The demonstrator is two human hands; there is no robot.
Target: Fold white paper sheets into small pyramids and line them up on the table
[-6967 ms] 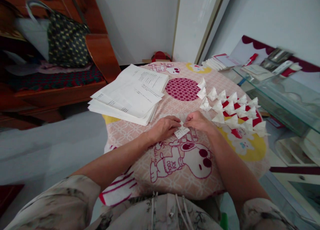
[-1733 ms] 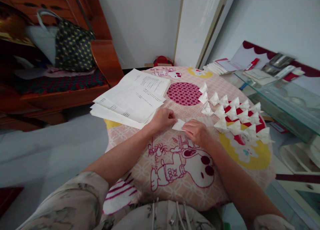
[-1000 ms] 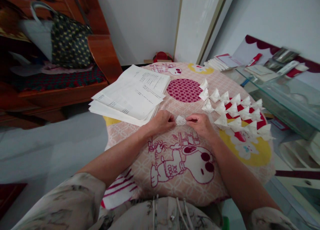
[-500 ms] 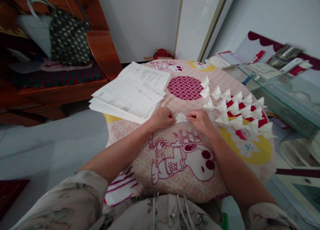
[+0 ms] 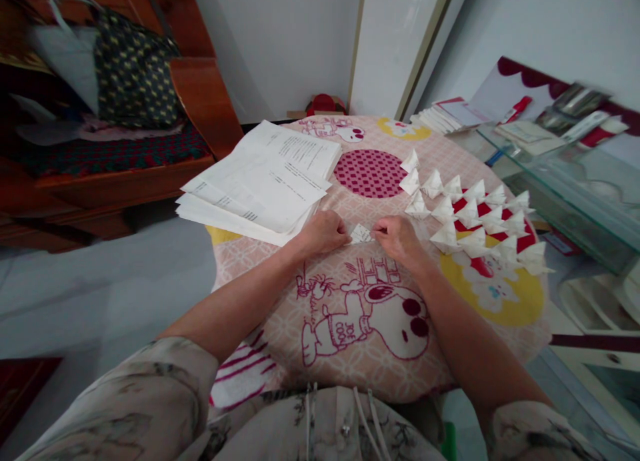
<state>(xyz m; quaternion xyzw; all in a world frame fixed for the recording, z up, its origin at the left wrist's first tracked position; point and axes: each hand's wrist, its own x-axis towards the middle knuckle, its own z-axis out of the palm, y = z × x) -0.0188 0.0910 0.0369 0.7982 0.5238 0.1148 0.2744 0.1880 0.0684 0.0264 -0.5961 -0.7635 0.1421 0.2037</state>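
Between my hands, low over the cloth-covered table (image 5: 280,287), is a small folded piece of printed paper (image 5: 361,233). My left hand (image 5: 326,232) is closed at the paper's left edge, fingertips pinching it. On the opposite edge, my right hand (image 5: 397,238) pinches it between thumb and curled fingers. Just beyond my left hand lies a stack of printed sheets (image 5: 250,181), its top pages fanned unevenly. Right of my right hand stand rows of several pointed folded-paper pieces (image 5: 469,214), made of similar pale paper. The fingertips partly hide the edges of the paper I hold.
A glass shelf (image 5: 565,187) adjoins the table's right side, with a metal container (image 5: 575,107) and a red marker (image 5: 517,109) near it. Papers (image 5: 443,116) are piled at the back right. A wooden bench (image 5: 200,101) with bags (image 5: 133,71) stands at the left.
Both hands stay almost in place, still pinching the folded paper. The right fingers have shifted very slightly left. The whole view has moved a little; the stack and the folded pieces lie as before.
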